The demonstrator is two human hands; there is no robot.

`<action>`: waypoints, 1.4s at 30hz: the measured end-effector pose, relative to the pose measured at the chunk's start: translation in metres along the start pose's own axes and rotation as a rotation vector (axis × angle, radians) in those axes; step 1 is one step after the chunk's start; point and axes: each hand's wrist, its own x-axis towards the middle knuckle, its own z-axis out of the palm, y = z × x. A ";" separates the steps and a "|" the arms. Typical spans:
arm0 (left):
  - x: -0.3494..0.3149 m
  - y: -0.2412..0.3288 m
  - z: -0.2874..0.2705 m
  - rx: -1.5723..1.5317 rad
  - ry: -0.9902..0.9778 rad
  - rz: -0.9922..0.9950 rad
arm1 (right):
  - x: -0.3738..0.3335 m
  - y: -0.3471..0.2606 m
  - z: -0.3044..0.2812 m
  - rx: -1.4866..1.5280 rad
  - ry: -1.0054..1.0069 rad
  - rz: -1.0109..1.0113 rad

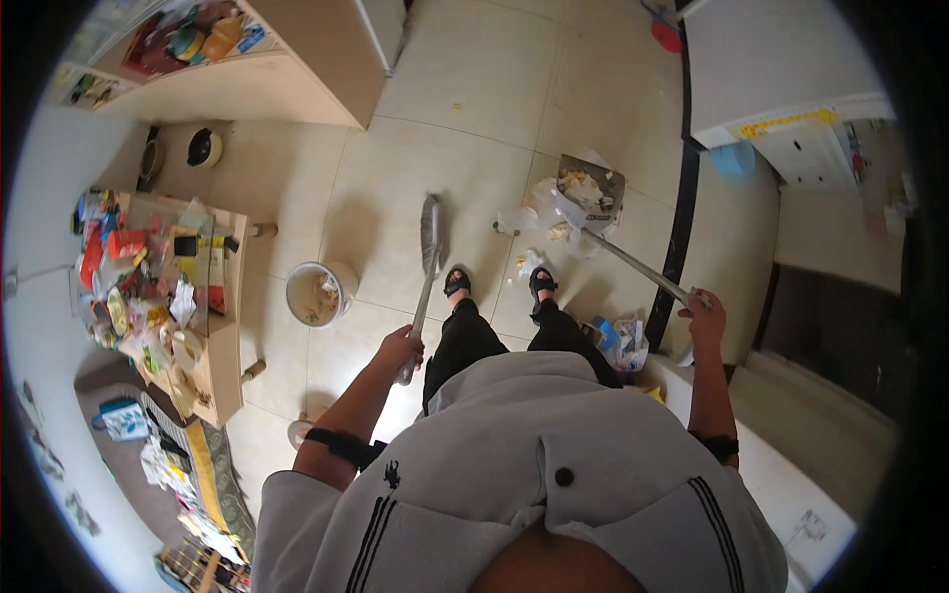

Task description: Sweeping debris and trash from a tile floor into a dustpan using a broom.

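Observation:
My left hand is wrapped round the handle of a broom, whose grey bristles rest on or just over the tiles ahead of my left foot. In my right hand is the end of the long handle of a dustpan. The pan lies out ahead on the right, heaped with crumpled paper scraps. Clear plastic bags hang over its left edge and spread on the floor. More white litter lies between the pan and my right foot.
A white bucket with scraps inside stands on the left, near a cluttered wooden table. A wooden cabinet is at the far left. Bags and boxes sit beside my right leg. A dark strip crosses the floor on the right.

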 end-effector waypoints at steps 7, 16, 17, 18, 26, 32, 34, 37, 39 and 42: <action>-0.001 0.074 0.005 0.002 -0.153 -0.015 | -0.066 0.006 0.007 0.162 0.119 0.074; -0.020 0.123 0.011 0.478 -0.126 0.011 | -0.115 -0.003 0.015 0.172 0.217 0.218; -0.022 0.123 0.009 0.499 -0.155 -0.003 | -0.120 0.003 0.014 0.178 0.217 0.266; -0.024 0.121 0.008 0.519 -0.182 -0.019 | -0.126 0.014 0.013 0.179 0.212 0.262; -0.053 0.101 0.021 0.637 -0.292 -0.219 | -0.167 0.059 0.004 0.423 0.283 0.203; -0.035 0.069 0.053 0.751 -0.437 -0.305 | -0.198 0.072 -0.011 0.349 0.334 0.145; -0.017 0.060 0.066 0.727 -0.526 -0.288 | -0.205 0.077 -0.015 0.320 0.354 0.147; -0.010 0.068 0.093 0.895 -0.469 -0.296 | -0.219 0.073 -0.015 0.278 0.391 0.208; -0.004 0.078 0.111 0.838 -0.482 -0.355 | -0.221 0.076 -0.009 0.350 0.432 0.193; 0.015 0.096 0.126 0.684 -0.491 -0.501 | -0.222 0.061 0.000 0.301 0.459 0.238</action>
